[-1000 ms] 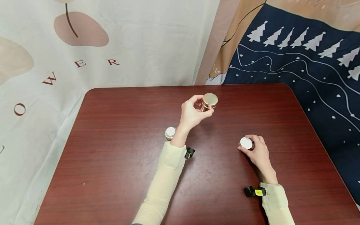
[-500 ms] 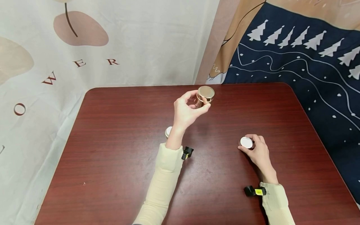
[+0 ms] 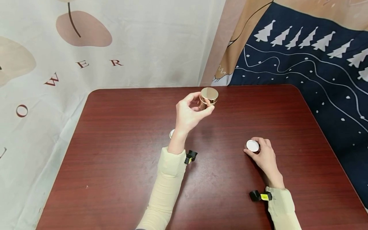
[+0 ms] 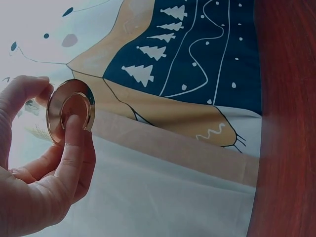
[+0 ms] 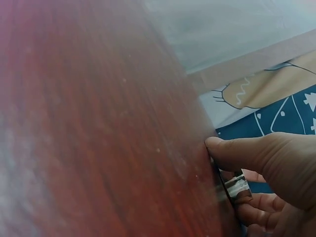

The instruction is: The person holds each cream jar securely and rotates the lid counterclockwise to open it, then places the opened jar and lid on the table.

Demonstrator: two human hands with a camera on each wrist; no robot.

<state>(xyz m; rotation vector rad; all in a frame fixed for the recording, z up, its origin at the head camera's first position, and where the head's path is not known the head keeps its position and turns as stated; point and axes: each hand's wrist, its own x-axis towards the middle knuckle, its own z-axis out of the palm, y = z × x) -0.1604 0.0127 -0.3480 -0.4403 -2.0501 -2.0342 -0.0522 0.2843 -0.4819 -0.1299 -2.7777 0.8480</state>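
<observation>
My left hand (image 3: pixel 188 113) is raised over the far part of the table, gripping a shiny gold cosmetic jar (image 3: pixel 209 94) by its side between thumb and fingers. The jar's flat round top faces up. In the left wrist view, a ringed gold round face of the jar (image 4: pixel 58 106) shows, with a fingertip against it. Down on the table at the right, my right hand (image 3: pixel 265 156) pinches a small round jar with a white top (image 3: pixel 252 145). The right wrist view shows only its shiny side (image 5: pixel 240 185), partly behind the fingers.
Another small white-topped jar (image 3: pixel 171 133) stands on the dark red wooden table (image 3: pixel 120 134), mostly hidden by my left wrist. Printed cloths hang behind the table: pale (image 3: pixel 161 48) at the left, navy with white trees (image 3: pixel 287 64) at the right.
My left hand has shifted left and slightly farther away with the gold jar, and its wrist now covers more of the jar standing behind it. The right hand stays in place.
</observation>
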